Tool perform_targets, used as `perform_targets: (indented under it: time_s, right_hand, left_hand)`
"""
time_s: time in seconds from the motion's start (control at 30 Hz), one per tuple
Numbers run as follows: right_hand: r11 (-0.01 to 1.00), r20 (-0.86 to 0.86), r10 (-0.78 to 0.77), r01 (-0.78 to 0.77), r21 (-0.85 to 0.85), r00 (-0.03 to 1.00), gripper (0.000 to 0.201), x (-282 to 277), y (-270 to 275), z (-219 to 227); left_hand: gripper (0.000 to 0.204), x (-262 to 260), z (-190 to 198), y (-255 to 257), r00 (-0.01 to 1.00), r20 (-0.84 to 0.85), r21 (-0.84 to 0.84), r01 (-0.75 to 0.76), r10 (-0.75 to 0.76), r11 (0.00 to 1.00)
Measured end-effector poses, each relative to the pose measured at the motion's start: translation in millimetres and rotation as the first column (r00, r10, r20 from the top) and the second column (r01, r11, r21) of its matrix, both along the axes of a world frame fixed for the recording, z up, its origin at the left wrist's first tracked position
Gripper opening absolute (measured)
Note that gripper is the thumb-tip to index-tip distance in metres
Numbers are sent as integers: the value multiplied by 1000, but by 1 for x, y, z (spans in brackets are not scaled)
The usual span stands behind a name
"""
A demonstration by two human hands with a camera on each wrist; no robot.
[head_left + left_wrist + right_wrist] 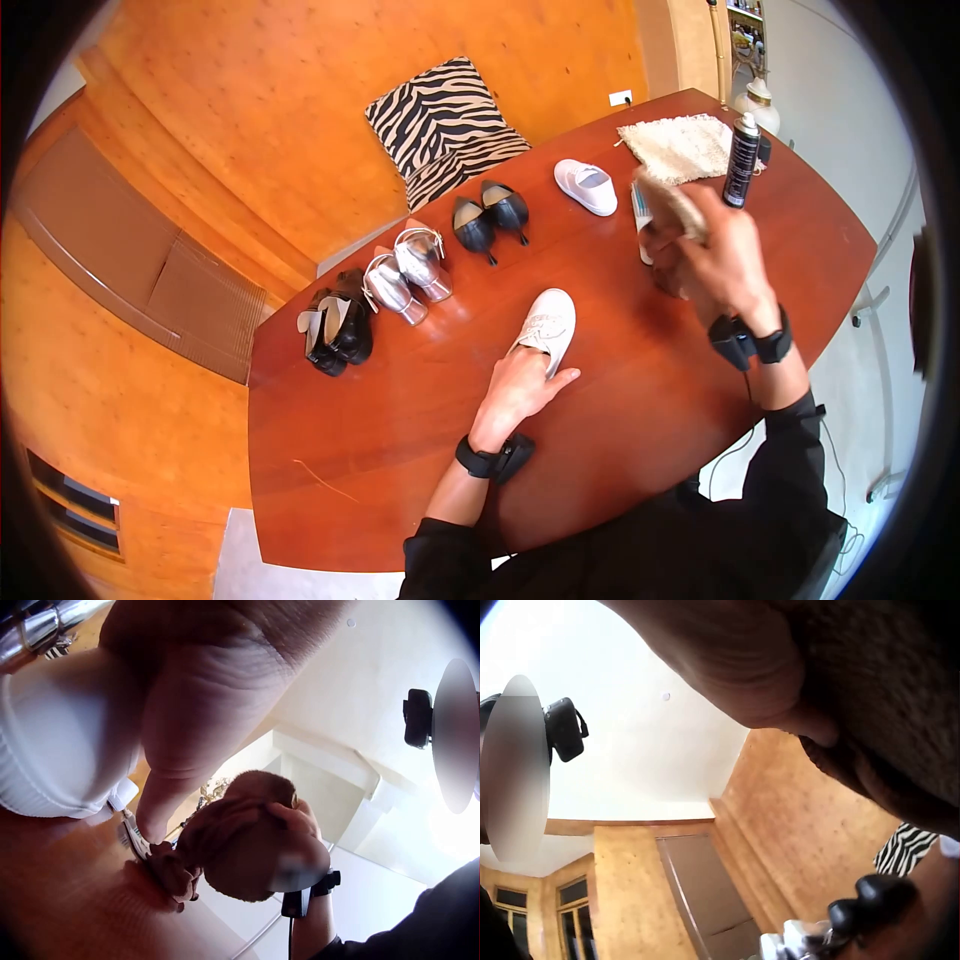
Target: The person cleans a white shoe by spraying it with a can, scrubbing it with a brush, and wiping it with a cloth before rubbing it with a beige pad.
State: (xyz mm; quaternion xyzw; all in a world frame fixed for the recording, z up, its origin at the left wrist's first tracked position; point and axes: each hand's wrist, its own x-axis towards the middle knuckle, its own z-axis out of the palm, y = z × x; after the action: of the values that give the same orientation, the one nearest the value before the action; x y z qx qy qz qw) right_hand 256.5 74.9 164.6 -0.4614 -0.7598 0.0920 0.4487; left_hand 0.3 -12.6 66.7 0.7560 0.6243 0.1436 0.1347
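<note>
My left hand (522, 388) has its fingers inside a white lace-up sneaker (556, 318), hidden by the shoe, while the thumb stretches away from it to the right. The sneaker's toe points away from me over the middle of the table. In the left wrist view the thumb and the smooth white side of the sneaker (75, 727) are close up. At the right, my right hand (728, 258) is raised and grips a fuzzy brown pad (680, 205); its brown pile (892, 682) fills a corner of the right wrist view. The matching white sneaker (587, 187) stands near the far edge.
Along the far left edge stand black heels (490, 213), silver heels (420, 262) and black shoes (345, 325). A dark spray can (741, 165) stands beside a cream cloth (678, 148) at the right. A white brush (641, 215) lies partly behind the right hand. The wooden table (370, 430) has a rounded edge.
</note>
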Motion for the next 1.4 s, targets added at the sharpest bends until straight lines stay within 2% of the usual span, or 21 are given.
perform_targets:
  time_s: [0.1,0.2,0.27,0.33,0.4,0.47,0.53,0.6,0.67,0.7,0.77,0.87,0.93,0.97,1.03,1.13,1.17,1.2,1.27,1.33,1.4]
  right_hand:
    - [993,101,37,-48,108,994,33,-19,17,-18]
    - [997,200,-67,58,47,977,33,-15,30,-26]
    - [984,178,-157,138,113,971,34,7,42,-31]
    - [964,184,-267,259,67,946,35,37,52,-24]
    - [911,183,-413,402,94,892,35,73,64,-15]
    - [809,226,-582,530,254,781,35,117,85,-14]
    - [744,246,-662,582,328,708,37,143,95,-10]
    - [724,240,-683,595,350,690,37,150,100,-19]
    - [737,323,-667,531,417,672,38,150,104,-42]
    - [757,342,-641,491,431,688,40,147,106,-55]
    - [807,451,-590,480,344,670,34,129,99,-75]
    - [886,561,-460,397,240,688,23,111,88,-97]
    - [930,630,-277,367,-12,725,34,103,73,-88]
    - [928,631,-282,372,-13,723,34,101,66,-82]
    - [924,610,-54,271,-269,791,53,100,54,-70]
    - [896,584,-55,298,-330,810,66,107,43,-61]
    - [929,632,-148,327,-175,760,65,103,38,-64]
    - [929,633,-149,327,-173,760,65,96,34,-64]
    - [986,619,-153,163,40,770,65,78,24,-63]
    - [998,595,16,27,-62,804,60,53,14,-69]
    - [995,690,81,-19,-97,720,54,37,17,-86]
  left_hand:
    - [47,-1,5,0,1000,4,-55,8,-8,998]
    - [44,-1,5,1,1000,8,-70,-14,14,997]
    - [43,-3,2,2,1000,29,-43,-5,6,999]
    - [43,-2,-1,2,998,58,-16,5,-4,1000]
    - [42,-1,2,3,1000,17,-61,-6,7,998]
    - [41,0,5,3,1000,12,-87,-10,11,996]
    - [41,0,4,3,999,19,-91,-25,27,996]
    - [41,0,1,3,1000,13,-89,-9,10,996]
    - [42,0,-6,3,999,48,66,2,-5,998]
    - [42,1,-5,3,999,45,69,14,-18,998]
    - [43,1,-1,3,1000,-18,-40,-24,23,999]
    - [47,3,2,2,999,-20,-22,-27,27,999]
    - [48,5,5,2,999,-43,-38,-28,27,999]
    - [50,5,5,2,997,-64,-53,-41,37,998]
    - [51,4,4,3,998,-58,-36,-29,27,999]
    - [51,2,-3,3,999,-48,1,-21,21,1000]
    - [51,1,-4,3,999,-46,22,-17,18,1000]
    - [51,1,-4,3,999,-45,24,-18,19,1000]
    - [52,3,-2,3,999,-32,23,-14,15,1000]
    - [52,4,-2,3,999,-49,13,-15,15,1000]
    - [52,2,-2,3,997,-71,8,-13,14,1000]
